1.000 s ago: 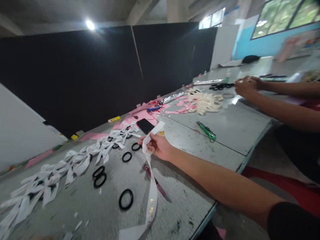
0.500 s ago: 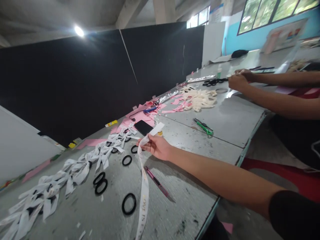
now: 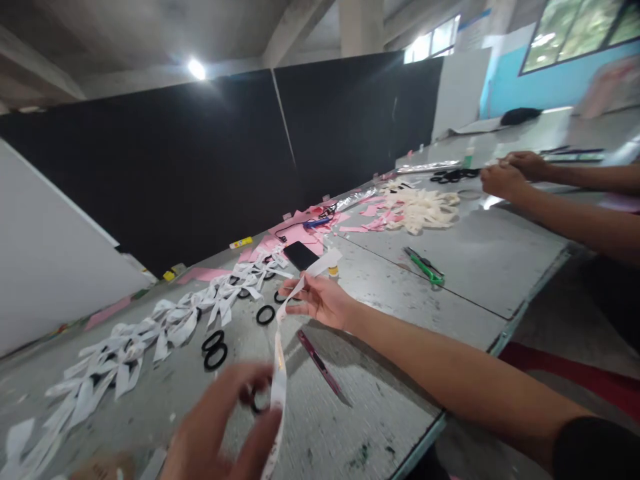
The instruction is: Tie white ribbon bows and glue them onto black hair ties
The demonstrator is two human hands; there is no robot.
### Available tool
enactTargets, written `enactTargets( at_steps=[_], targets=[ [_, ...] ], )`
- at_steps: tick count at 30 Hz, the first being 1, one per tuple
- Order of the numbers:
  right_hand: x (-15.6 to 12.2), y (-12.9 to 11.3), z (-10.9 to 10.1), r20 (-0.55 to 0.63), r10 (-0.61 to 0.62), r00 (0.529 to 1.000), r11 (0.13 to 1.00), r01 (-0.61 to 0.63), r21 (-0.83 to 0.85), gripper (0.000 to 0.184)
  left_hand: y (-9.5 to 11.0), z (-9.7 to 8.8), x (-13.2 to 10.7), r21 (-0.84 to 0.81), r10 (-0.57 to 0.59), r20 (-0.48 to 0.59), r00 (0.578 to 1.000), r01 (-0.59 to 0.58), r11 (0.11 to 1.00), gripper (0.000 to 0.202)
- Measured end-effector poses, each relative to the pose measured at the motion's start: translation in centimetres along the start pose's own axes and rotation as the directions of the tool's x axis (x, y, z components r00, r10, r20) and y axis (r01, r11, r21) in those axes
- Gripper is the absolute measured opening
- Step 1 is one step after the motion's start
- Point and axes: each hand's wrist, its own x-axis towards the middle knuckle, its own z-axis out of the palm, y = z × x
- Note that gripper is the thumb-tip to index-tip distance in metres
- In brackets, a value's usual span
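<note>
My right hand [image 3: 323, 300] is stretched out over the grey table [image 3: 380, 280], pinching the upper end of a long white printed ribbon [image 3: 278, 363]. The ribbon hangs down toward me. My left hand [image 3: 220, 427] has come up at the bottom of the view, blurred, with thumb and fingers closing on the ribbon's lower part. A black hair ring [image 3: 256, 400] lies partly hidden behind that hand. A row of finished white bows [image 3: 170, 320] runs along the left of the table.
Several black rings [image 3: 215, 350] lie by the bows. A maroon cutter [image 3: 320, 363] lies under my right hand, a black phone [image 3: 303, 255] and pink scraps [image 3: 295, 233] beyond. Green scissors [image 3: 425, 267] lie to the right. Another person's hands [image 3: 505, 177] work beside cream bows [image 3: 420, 207].
My left hand has risen into view and taken the lower part of the ribbon. My right hand has stayed in place, holding the upper end.
</note>
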Motion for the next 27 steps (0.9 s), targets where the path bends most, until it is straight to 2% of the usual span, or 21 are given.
enactTargets(
  at_steps=[1, 3, 5, 8, 10, 12, 14, 15, 18, 21, 24, 27],
  targets=[
    [-0.2, 0.1, 0.1, 0.032, 0.019, 0.999, 1.000, -0.019, -0.006, 0.027, 0.0, 0.4, 0.1, -0.023, -0.082, -0.075, 0.994, 0.081, 0.996, 0.049],
    [-0.5, 0.3, 0.2, 0.101, 0.059, 0.993, 0.998, -0.057, -0.020, 0.022, 0.0, 1.3, 1.1, -0.094, -0.259, -0.208, 0.943, 0.244, 0.965, 0.053],
    [-0.8, 0.4, 0.2, 0.175, 0.090, 0.980, 0.996, -0.084, -0.039, 0.015, -0.2, 2.5, 2.4, -0.166, -0.370, -0.246, 0.896, 0.337, 0.927, 0.055],
    [-1.1, 0.9, 0.2, 0.243, 0.122, 0.962, 0.991, -0.106, -0.077, 0.017, -0.7, 4.0, 3.5, -0.292, -0.364, -0.136, 0.922, 0.313, 0.904, 0.034],
    [-1.1, 1.1, 0.1, 0.238, 0.122, 0.964, 0.989, -0.097, -0.112, 0.022, -1.1, 4.8, 3.5, -0.463, -0.365, -0.078, 0.928, 0.290, 0.838, 0.027],
    [-1.0, 1.3, 0.0, 0.199, 0.099, 0.975, 0.986, -0.069, -0.151, 0.027, -1.6, 5.3, 3.3, -0.619, -0.444, -0.069, 0.893, 0.311, 0.721, 0.028],
    [-0.7, 1.3, 0.0, 0.142, 0.072, 0.987, 0.985, -0.047, -0.168, 0.032, -2.3, 5.5, 3.1, -0.734, -0.519, -0.063, 0.853, 0.313, 0.603, 0.039],
    [-0.6, 1.3, -0.1, 0.114, 0.055, 0.992, 0.986, -0.037, -0.160, 0.034, -2.5, 5.6, 3.0, -0.774, -0.532, -0.044, 0.845, 0.308, 0.554, 0.046],
    [-0.1, 1.1, -0.3, 0.062, -0.001, 0.998, 0.994, 0.007, -0.106, 0.034, -2.8, 6.0, 2.7, -0.841, -0.487, 0.115, 0.866, 0.346, 0.416, 0.060],
    [0.2, 0.9, -0.6, 0.017, -0.057, 0.998, 0.996, 0.058, -0.067, 0.029, -2.3, 6.4, 2.1, -0.870, -0.471, 0.245, 0.847, 0.406, 0.279, 0.060],
    [0.5, 0.7, -0.7, -0.031, -0.090, 0.995, 0.995, 0.089, -0.039, 0.022, -1.4, 6.5, 1.7, -0.888, -0.492, 0.312, 0.813, 0.433, 0.152, 0.060],
    [0.4, 0.8, -0.6, -0.065, -0.095, 0.993, 0.995, 0.093, -0.032, 0.017, -0.8, 6.5, 1.6, -0.910, -0.505, 0.324, 0.800, 0.409, 0.065, 0.052]
  ],
)
